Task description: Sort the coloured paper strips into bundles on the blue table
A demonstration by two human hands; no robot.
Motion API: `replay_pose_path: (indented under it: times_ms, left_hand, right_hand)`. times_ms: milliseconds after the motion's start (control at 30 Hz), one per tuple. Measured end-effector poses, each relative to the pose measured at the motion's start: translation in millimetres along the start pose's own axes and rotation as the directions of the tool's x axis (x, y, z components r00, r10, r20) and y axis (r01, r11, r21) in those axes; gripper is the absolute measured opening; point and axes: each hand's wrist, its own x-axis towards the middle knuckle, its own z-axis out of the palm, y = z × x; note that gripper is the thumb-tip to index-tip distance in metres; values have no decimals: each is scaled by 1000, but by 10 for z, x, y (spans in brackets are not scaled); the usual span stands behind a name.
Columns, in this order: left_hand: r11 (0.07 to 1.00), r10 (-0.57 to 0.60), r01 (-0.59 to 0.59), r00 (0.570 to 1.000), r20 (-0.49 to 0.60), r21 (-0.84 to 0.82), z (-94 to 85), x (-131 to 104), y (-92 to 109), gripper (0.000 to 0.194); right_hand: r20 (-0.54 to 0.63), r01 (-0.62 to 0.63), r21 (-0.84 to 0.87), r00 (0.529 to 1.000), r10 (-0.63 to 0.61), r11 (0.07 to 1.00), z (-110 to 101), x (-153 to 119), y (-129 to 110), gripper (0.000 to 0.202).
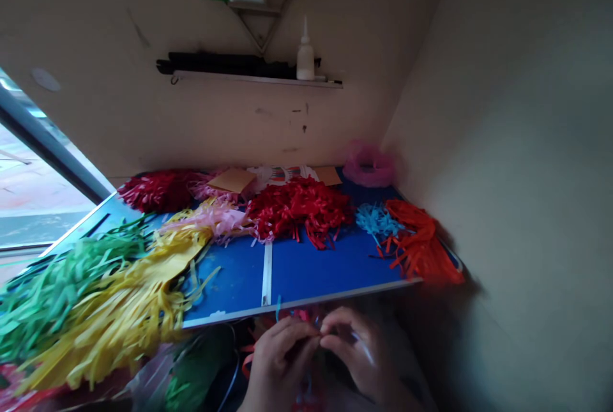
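Note:
My left hand (pixel 282 354) and my right hand (pixel 352 348) meet fingertip to fingertip in front of the blue table's near edge (pixel 301 302). Thumb and index finger are pinched together on each; what they grip is too small and dark to make out. Colourful strips, red and blue, show behind and below the fingers. A thin pale shiny item (pixel 363 347) lies across my right hand.
Fringed bundles lie on the table: green (pixel 81 278), yellow (pixel 129 303), pink (pixel 223 217), red (pixel 301 207), light blue (pixel 376 219) and orange (pixel 421 239). A wall shelf (pixel 253 80) holds a white bottle (pixel 305 61). A wall stands at the right.

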Motion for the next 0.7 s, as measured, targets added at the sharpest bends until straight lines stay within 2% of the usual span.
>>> replay_pose_path:
  times_ms: [100, 200, 300, 400, 500, 567, 700]
  left_hand:
    - [993, -114, 115, 993, 39, -27, 2, -35, -1, 10]
    - [960, -268, 269, 963, 23, -75, 28, -76, -13, 15]
    - [910, -380, 376, 925, 9, -174, 84, -111, -9, 21]
    - [858, -453, 428, 891, -28, -284, 157, -136, 31, 26]
    - [832, -495, 441, 864, -92, -338, 214, -144, 91, 29]
    - [838, -494, 438, 862, -111, -326, 224, -138, 119, 29]
    - [898, -407, 380, 909, -93, -222, 178, -120, 105, 24]
  right_hand:
    - [60, 9, 46, 998, -12, 999, -31, -6, -7, 7]
    - [140, -20, 30, 990, 16, 999, -56, -13, -21, 3]
    - [120, -89, 45, 989, 83, 995, -43, -37, -13, 4]
    - [53, -190, 79, 981, 186, 979, 13, -77, 31, 9]
    - [-31, -266, 120, 962, 272, 956, 75, -116, 83, 19]
    - [-48, -276, 164, 957, 287, 947, 92, -136, 99, 21]
    - [-6, -245, 167, 968, 250, 955, 74, -158, 81, 15]
